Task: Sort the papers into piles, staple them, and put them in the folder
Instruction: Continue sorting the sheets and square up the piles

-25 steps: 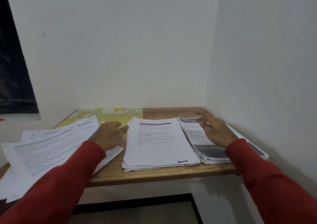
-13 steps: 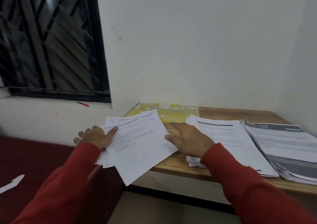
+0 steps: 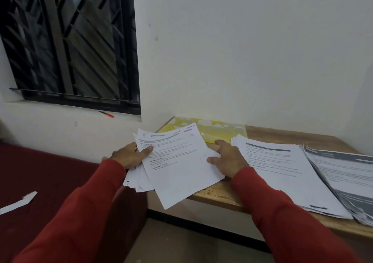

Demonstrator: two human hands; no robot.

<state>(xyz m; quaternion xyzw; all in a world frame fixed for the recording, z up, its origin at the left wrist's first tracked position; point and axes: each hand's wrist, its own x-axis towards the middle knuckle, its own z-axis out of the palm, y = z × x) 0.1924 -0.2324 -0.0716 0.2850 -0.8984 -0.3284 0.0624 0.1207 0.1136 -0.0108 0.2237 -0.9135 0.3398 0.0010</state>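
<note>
Left hand (image 3: 132, 155): at the left edge of the loose paper pile (image 3: 177, 162), thumb laid on top of the top sheet, fingers reaching under or behind the sheets; it grips the pile's left side. Red sleeve (image 3: 80, 212) to the wrist

Right hand (image 3: 227, 158): flat on the pile's right edge, fingers fairly straight and slightly spread, thumb pressing the top sheet; palm down, no curl round the paper. Red sleeve to the wrist

Loose paper pile: printed white sheets, fanned and skewed, lying on the left end of the wooden table (image 3: 218, 196), its lower corner overhanging the table's front edge

Middle paper pile (image 3: 282, 172): printed white sheets, flat on the table, just right of the right hand

Right paper pile (image 3: 347, 174): sheets with dark grey header bands, flat on the table, overlapping the middle pile's right side

Folder (image 3: 218, 130): yellow, patterned, flat against the wall at the table's back left, partly under the loose pile

Window with black grille (image 3: 66, 41): upper left; red pen-like item (image 3: 106, 114) on its sill

Paper scrap (image 3: 18, 202): on dark red surface, lower left
</note>
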